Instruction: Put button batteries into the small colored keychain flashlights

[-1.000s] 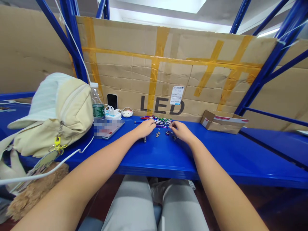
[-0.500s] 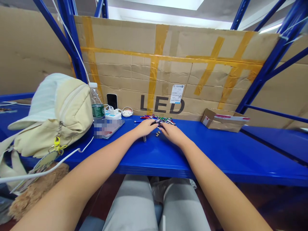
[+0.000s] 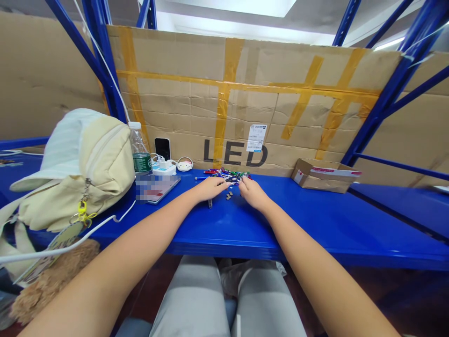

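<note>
My left hand (image 3: pixel 211 188) is closed, thumb forward, round a slim dark tube (image 3: pixel 222 183) whose end shows by the thumb. My right hand (image 3: pixel 252 193) is curled just to the right, apart from the left, its fingertips pressed together; whatever they hold is hidden or too small to name. Behind both hands lies a pile of slim metallic tubes (image 3: pixel 228 174) in blue, red, green and silver. Several small round metal pieces (image 3: pixel 229 195), like button cells, lie between the hands. A short silver tube (image 3: pixel 210 204) rests below my left hand.
On the blue table (image 3: pixel 224 229), an open cardboard box (image 3: pixel 324 178) stands right. Left are a cream backpack (image 3: pixel 108 159) with a cap, a bottle (image 3: pixel 140 157), a tablet-like slab (image 3: pixel 167 187), a power strip (image 3: pixel 163 166) and a phone (image 3: pixel 162 148). A cardboard sheet (image 3: pixel 175 103) stands behind.
My right hand has drawn away from my left hand, a little to the right, and its fingers have curled in. The left hand stays nearly in place. The view has shifted slightly.
</note>
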`<state>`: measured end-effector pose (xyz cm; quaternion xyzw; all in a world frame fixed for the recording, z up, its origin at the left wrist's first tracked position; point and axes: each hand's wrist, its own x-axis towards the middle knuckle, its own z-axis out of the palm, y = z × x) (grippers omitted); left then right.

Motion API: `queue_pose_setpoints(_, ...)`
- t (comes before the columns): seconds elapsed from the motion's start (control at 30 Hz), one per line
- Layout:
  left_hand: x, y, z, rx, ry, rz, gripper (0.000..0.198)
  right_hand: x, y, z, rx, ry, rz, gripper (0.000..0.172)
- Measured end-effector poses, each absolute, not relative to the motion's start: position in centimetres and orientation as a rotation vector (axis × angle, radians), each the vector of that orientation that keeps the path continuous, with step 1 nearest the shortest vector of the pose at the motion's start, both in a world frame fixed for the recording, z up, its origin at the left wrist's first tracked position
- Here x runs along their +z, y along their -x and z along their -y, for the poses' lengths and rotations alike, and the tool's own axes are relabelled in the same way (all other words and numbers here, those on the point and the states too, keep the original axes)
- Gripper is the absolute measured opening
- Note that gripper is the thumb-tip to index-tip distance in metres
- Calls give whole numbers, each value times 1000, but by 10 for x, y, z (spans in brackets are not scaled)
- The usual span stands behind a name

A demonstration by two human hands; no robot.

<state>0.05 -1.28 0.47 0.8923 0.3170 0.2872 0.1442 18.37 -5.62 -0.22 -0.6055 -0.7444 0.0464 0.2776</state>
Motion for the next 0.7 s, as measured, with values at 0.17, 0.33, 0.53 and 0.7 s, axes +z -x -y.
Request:
queue_pose_setpoints(0.17,4,-5,17,843,-2593,-845,38,-12,-185,49,363,1467,1942,32)
queue_pose_setpoints(0.33,1,-6,19,887,-2606,-832,35,-19,-189,42,476,1377,1898,32)
queue_pose_setpoints(0.53,6,-15,19,1034,-2584,-944,36,-23,-175,47,571,1309,1958,31)
queue_pose_setpoints(0.7,15,-7,16,1061,-2575,-989,36,-18,-168,51,613,1312,1940,32)
